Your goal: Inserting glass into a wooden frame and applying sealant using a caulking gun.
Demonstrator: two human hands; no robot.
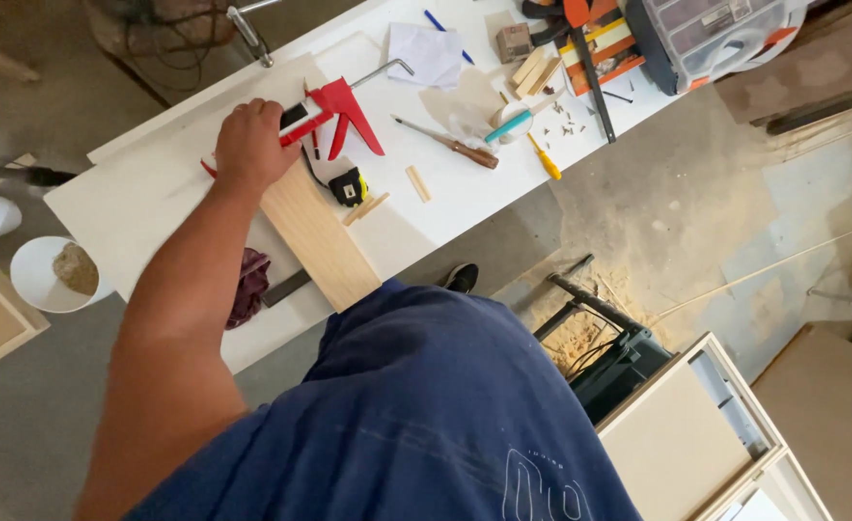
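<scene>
My left hand (252,145), upper left of frame, presses knuckles-up on the wood board (318,236) w/ grip curled; can't tell if it holds anything. Board overhangs the desk (465,193) edge; red caulk gun (334,111) just beside. Right hand not visible.

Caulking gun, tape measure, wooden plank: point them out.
caulking gun (347,108), head view, red frame.
tape measure (350,186), head view, black and yellow case.
wooden plank (322,241), head view, bare top face.
</scene>
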